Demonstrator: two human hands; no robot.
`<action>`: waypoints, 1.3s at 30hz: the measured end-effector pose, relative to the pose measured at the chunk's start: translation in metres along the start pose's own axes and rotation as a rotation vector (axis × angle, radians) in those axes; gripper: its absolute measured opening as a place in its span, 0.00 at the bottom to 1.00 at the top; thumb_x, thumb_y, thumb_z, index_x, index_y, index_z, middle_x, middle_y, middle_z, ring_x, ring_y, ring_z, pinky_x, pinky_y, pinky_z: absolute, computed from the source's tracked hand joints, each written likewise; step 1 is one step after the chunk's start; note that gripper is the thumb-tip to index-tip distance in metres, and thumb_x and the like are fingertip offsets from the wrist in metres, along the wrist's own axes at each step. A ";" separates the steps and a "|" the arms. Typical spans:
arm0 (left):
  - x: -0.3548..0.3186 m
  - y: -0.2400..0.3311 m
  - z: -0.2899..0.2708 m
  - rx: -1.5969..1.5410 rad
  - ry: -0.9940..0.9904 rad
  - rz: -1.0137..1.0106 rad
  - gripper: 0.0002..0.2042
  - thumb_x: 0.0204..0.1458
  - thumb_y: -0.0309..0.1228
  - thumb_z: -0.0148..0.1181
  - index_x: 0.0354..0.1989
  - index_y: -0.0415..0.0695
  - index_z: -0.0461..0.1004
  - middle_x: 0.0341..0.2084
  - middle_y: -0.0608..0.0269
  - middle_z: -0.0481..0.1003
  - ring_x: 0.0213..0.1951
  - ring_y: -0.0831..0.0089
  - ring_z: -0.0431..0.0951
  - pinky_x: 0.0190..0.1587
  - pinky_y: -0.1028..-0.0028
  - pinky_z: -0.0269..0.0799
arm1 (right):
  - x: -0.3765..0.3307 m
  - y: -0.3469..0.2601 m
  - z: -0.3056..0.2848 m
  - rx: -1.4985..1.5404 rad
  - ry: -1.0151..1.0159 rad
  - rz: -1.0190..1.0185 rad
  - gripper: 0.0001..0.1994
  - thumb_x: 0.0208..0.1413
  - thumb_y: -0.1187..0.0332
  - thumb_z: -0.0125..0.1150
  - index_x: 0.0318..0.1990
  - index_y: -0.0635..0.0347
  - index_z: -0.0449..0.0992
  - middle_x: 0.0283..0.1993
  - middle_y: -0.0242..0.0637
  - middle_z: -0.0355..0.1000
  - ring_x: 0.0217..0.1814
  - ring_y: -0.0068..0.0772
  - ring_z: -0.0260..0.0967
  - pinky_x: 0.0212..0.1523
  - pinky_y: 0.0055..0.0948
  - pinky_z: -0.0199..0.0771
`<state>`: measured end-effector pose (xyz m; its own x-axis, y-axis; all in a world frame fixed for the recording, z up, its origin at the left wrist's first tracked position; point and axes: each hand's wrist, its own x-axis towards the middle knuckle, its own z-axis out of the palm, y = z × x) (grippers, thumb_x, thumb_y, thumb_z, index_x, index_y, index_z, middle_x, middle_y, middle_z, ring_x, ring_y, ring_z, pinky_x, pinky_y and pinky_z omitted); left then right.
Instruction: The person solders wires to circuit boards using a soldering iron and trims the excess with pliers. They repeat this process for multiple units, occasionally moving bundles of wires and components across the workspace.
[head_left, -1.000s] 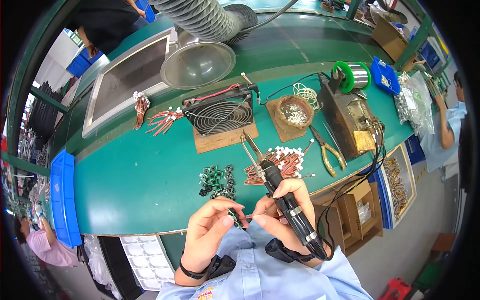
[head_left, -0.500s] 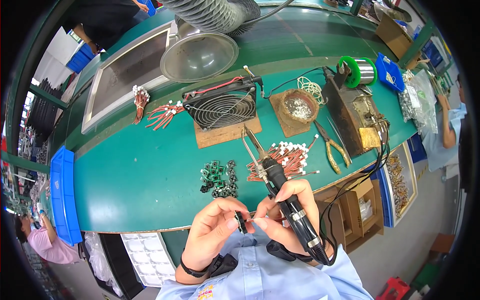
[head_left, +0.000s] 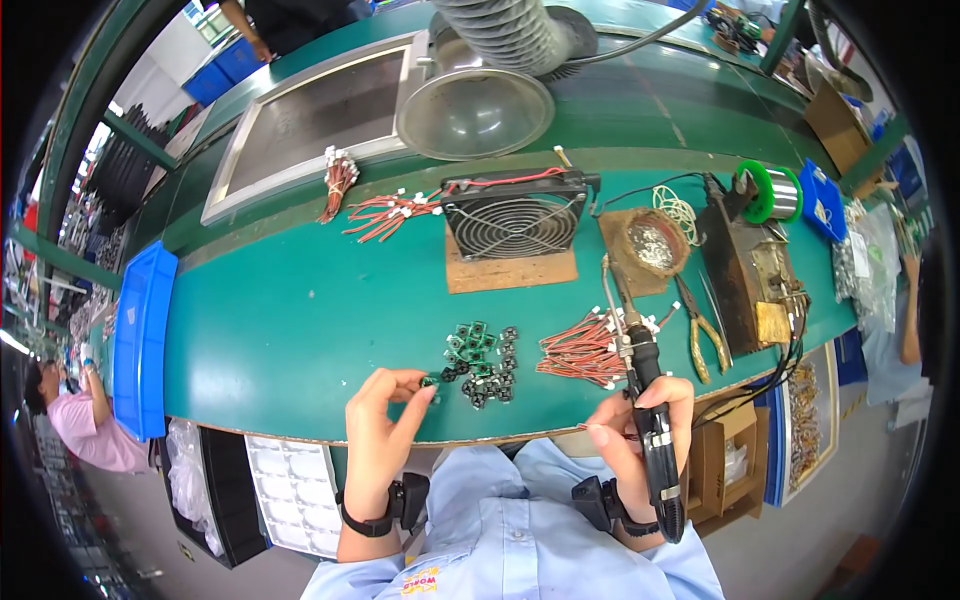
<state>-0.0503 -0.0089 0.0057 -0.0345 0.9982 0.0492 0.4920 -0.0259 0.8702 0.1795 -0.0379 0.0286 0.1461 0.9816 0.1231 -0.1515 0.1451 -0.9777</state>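
Observation:
My left hand [head_left: 384, 422] pinches a small green part [head_left: 428, 381] at the near edge of the green bench [head_left: 300, 320], just left of a pile of small green and black parts [head_left: 478, 358]. My right hand [head_left: 636, 432] grips a black soldering iron [head_left: 648, 410] with its tip pointing away from me, and a thin red wire [head_left: 598, 428] sticks out from its fingers. A bundle of red wires with white connectors [head_left: 585, 350] lies just left of the iron's shaft.
A small fan [head_left: 512, 222] sits on a brown board behind the parts. A soldering station [head_left: 752, 270], brass tip cleaner [head_left: 652, 240], green solder spool [head_left: 768, 192] and yellow-handled pliers [head_left: 700, 335] stand at right. A fume hood [head_left: 474, 108] hangs at the back. A blue bin [head_left: 140, 340] is at left.
My hands have come apart. The left hand moved out to the pile of parts at the bench edge, and the right hand with the iron shifted to the right.

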 end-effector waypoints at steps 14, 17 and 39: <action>-0.035 -0.013 -0.061 0.217 0.558 -0.054 0.03 0.52 0.25 0.55 0.31 0.38 0.70 0.25 0.57 0.70 0.31 0.65 0.71 0.37 0.70 0.65 | -0.012 0.020 0.006 -0.233 -0.028 -0.180 0.21 0.47 0.81 0.61 0.42 0.56 0.54 0.28 0.43 0.70 0.29 0.25 0.69 0.31 0.21 0.69; -0.033 0.027 -0.016 0.020 -0.029 0.253 0.08 0.47 0.23 0.59 0.37 0.39 0.71 0.28 0.60 0.72 0.32 0.64 0.72 0.37 0.67 0.65 | -0.011 0.022 0.006 -0.331 -0.416 -0.229 0.22 0.46 0.85 0.60 0.42 0.57 0.55 0.31 0.47 0.70 0.33 0.31 0.72 0.35 0.27 0.72; 0.099 -0.024 -0.080 0.330 0.148 0.204 0.08 0.47 0.26 0.59 0.36 0.39 0.72 0.34 0.57 0.71 0.32 0.66 0.72 0.35 0.71 0.68 | -0.021 0.017 -0.009 -0.348 -0.101 -0.279 0.17 0.49 0.72 0.61 0.40 0.57 0.57 0.33 0.49 0.70 0.34 0.36 0.69 0.40 0.32 0.70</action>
<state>-0.1357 0.0862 0.0289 -0.0199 0.9551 0.2955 0.7532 -0.1801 0.6327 0.1830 -0.0569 0.0082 0.0363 0.9207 0.3885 0.2203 0.3718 -0.9018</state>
